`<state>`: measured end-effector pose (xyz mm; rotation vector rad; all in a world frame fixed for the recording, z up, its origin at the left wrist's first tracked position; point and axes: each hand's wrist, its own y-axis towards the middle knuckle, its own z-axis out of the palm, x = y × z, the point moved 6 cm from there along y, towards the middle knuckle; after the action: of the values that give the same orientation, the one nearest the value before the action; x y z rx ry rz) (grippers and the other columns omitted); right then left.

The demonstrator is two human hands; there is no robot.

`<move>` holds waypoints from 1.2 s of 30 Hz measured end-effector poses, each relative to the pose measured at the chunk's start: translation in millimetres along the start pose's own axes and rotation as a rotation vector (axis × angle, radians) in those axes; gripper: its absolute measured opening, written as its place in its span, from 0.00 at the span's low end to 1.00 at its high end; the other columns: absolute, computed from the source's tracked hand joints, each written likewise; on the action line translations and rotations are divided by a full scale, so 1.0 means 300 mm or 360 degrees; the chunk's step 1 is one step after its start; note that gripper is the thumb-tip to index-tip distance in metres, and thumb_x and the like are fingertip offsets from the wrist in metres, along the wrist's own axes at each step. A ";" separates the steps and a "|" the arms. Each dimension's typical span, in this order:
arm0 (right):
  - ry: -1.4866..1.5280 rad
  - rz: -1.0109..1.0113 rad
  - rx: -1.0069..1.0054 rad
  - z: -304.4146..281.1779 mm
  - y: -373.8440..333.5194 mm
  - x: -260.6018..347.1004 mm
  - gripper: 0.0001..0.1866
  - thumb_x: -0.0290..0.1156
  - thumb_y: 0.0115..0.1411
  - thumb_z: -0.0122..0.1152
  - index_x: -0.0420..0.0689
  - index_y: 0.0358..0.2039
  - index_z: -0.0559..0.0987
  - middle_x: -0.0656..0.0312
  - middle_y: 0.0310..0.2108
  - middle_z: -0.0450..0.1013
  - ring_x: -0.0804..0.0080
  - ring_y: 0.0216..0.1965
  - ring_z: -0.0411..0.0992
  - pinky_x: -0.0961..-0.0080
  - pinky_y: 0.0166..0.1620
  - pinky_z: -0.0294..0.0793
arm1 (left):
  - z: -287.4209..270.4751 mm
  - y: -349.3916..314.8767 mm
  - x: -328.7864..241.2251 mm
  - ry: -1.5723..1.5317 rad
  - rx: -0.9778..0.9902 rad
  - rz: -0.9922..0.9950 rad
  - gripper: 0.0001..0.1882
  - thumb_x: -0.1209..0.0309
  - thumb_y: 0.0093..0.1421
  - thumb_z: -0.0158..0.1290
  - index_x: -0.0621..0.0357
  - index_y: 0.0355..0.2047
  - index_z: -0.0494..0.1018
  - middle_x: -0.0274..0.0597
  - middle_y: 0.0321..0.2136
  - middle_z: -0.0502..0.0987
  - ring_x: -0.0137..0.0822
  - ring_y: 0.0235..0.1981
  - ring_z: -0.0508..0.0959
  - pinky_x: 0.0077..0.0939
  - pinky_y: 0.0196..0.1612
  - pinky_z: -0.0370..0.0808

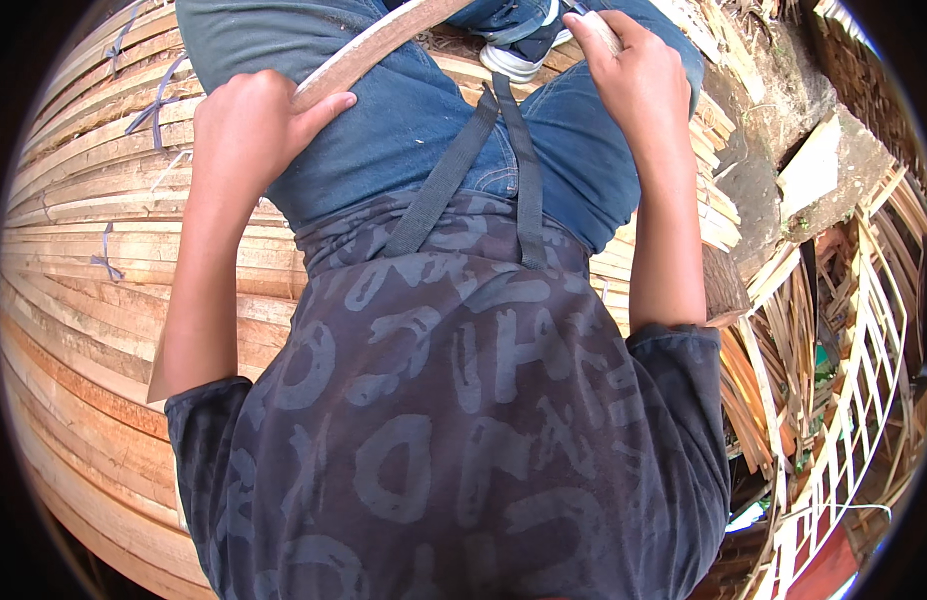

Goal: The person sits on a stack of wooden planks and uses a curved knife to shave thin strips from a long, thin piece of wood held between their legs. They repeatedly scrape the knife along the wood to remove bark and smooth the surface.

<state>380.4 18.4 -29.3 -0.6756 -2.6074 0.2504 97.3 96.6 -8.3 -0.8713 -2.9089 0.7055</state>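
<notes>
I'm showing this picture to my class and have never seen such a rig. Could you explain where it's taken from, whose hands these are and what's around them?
There is no machine here. A person wears a wide camera on the head, looking down, so straight edges bend near the rim. The bare hands are the wearer's own. The left hand grips a wooden strip running past the top edge. The right hand holds a small piece, perhaps a handle; its full shape is cut off. Below are jeans; to the left lie stacked boards.
</notes>
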 end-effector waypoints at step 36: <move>-0.0155 0.0176 0.0133 -0.002 0.008 -0.145 0.28 0.61 0.58 0.54 0.51 0.42 0.82 0.47 0.31 0.78 0.47 0.38 0.77 0.58 0.42 0.75 | 0.011 -0.014 0.000 -0.0011 -0.0017 -0.0020 0.38 0.39 0.48 0.60 0.67 0.08 0.68 0.54 0.07 0.66 0.51 0.12 0.71 0.39 0.19 0.67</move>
<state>416.0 -1.3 -45.1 -0.7974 -2.6378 0.4340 94.6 92.1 -9.5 -0.8529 -2.9242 0.6942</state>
